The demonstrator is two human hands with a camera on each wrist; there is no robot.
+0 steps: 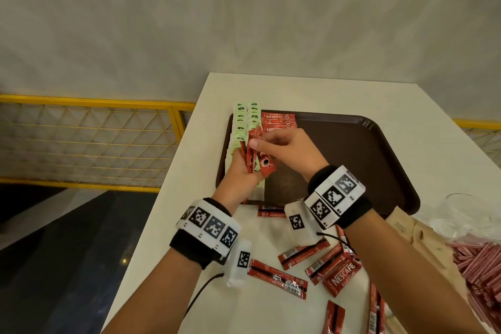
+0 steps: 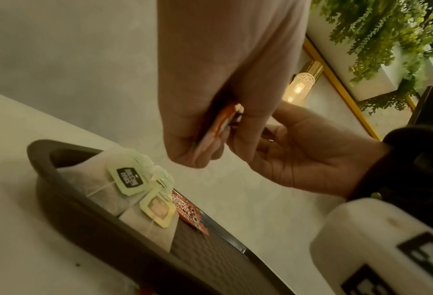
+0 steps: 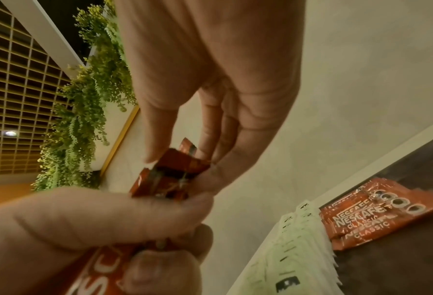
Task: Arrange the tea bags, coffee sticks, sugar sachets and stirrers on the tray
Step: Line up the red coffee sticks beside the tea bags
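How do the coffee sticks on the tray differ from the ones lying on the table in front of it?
The coffee sticks on the tray lie overlapped in a neat row beside the tea bags; the coffee sticks on the table are scattered at mixed angles. The tray ones show their printed fronts; several table ones show barcode backs. Both are red Nescafe sachets, like the bunch in both hands.

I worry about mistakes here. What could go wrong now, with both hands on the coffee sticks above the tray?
1. The left hand grips a bunch of coffee sticks while the right hand pinches one; others may slip out.
2. A dropped stick could disturb the tea bags lined up just below.
3. A forearm could sweep the loose sticks on the table.
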